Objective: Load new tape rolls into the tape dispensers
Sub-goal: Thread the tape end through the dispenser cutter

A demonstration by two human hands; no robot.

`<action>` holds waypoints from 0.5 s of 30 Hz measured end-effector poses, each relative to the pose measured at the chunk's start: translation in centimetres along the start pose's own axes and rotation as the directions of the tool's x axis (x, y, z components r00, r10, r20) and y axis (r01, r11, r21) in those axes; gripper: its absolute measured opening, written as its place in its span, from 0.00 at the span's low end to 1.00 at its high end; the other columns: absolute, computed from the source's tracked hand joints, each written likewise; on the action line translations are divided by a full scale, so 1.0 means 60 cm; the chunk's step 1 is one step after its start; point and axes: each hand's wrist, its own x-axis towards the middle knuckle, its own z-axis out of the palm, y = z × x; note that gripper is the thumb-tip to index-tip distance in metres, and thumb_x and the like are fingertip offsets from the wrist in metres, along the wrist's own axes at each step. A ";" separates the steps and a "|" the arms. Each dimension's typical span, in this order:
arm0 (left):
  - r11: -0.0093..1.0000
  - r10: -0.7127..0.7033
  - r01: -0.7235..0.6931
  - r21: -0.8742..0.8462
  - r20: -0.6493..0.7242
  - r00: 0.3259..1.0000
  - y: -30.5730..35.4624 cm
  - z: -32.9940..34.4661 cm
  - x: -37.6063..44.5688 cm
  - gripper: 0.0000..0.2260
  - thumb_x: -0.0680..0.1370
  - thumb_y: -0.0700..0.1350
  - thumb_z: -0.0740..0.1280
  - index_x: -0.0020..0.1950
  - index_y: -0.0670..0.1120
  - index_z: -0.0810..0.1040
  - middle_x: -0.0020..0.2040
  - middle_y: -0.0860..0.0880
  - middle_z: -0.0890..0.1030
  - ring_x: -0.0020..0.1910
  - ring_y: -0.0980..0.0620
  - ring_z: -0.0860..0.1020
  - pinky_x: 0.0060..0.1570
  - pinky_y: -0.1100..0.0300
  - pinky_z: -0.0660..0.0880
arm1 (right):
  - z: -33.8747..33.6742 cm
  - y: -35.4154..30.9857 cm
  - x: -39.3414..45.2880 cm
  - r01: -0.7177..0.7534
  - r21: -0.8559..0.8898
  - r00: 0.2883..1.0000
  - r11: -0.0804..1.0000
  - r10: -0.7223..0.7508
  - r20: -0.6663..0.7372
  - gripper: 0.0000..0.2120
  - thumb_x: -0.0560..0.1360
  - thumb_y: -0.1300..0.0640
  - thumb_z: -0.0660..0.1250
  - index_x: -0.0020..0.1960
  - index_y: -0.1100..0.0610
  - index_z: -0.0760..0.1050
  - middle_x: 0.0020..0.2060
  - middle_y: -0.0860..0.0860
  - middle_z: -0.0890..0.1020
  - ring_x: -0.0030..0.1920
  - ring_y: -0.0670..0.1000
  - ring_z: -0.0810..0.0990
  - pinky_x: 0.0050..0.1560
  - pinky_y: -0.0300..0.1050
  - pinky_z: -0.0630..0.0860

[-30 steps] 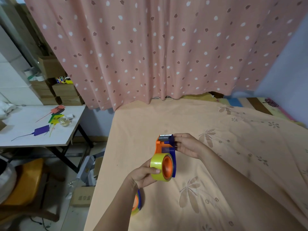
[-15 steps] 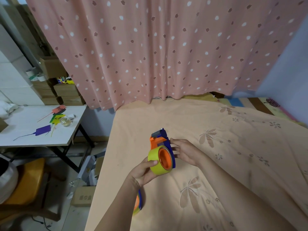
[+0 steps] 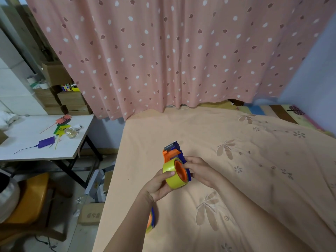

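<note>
An orange and blue tape dispenser [image 3: 171, 153] is held above the peach bedsheet [image 3: 236, 170], its metal blade end pointing away from me. A yellow tape roll [image 3: 172, 176] sits on the dispenser's orange hub. My left hand [image 3: 158, 184] grips the roll from below, thumb on its outer face. My right hand [image 3: 200, 170] holds the dispenser's blue side, fingers at the hub. A second orange and blue dispenser [image 3: 151, 221] with yellow tape lies on the bed, mostly hidden under my left forearm.
A pink dotted curtain [image 3: 163, 51] hangs behind the bed. To the left stands a white table [image 3: 23, 153] with coloured tags and a small glass jar [image 3: 71, 132]. Cardboard boxes [image 3: 72, 102] are stacked behind it. A yellow stool [image 3: 31, 195] and a floor box [image 3: 91, 213] are below.
The dispenser has tilted and come closer to me. My right hand slid from the blade end down to the hub. My left hand keeps its grip on the roll.
</note>
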 end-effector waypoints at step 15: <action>0.929 -0.241 0.281 0.242 -0.183 0.953 -0.029 -0.028 -0.014 0.29 0.70 0.49 0.79 0.67 0.42 0.75 0.60 0.40 0.83 0.59 0.40 0.82 0.63 0.41 0.77 | 0.016 0.099 0.004 -0.100 -0.139 0.953 0.985 0.055 -0.298 0.08 0.74 0.64 0.69 0.51 0.62 0.84 0.49 0.60 0.86 0.45 0.51 0.84 0.54 0.53 0.81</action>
